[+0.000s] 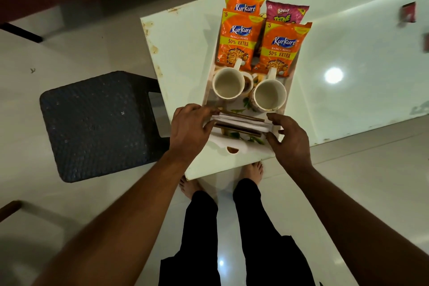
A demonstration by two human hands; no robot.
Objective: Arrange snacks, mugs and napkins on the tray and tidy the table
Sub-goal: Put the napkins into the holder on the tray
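Head view: a white glossy table [336,37] fills the upper right, its near corner just above the person's bare feet. A dark woven stool [97,125] stands on the floor to the left of the grip, its corner tucked beside the table edge. On the table lies a white printed tray [234,154], long axis running away from the person, its near handle cut-out just below the grip.

Contents, beyond the grip: three orange Kurkure packets, namely the left packet [236,39], the right packet [282,50] and a rear packet [245,2] partly covered by the left one, plus one pink Bingo packet [286,11] behind the right one. Nearer the grip stand two pale mugs, the left mug [227,85] and the right mug [269,96], both upright and empty (handles pointing away toward the packets).

At the tray's near end sits a stack of white napkins [239,122] with dark strips showing across it; whether these are part of the stack or the tray's print cannot be told. The left hand [190,127] pinches the stack's left end with curled fingers. The right hand [289,137] clasps the right end between thumb and fingers. Both hands are closed on the napkins.
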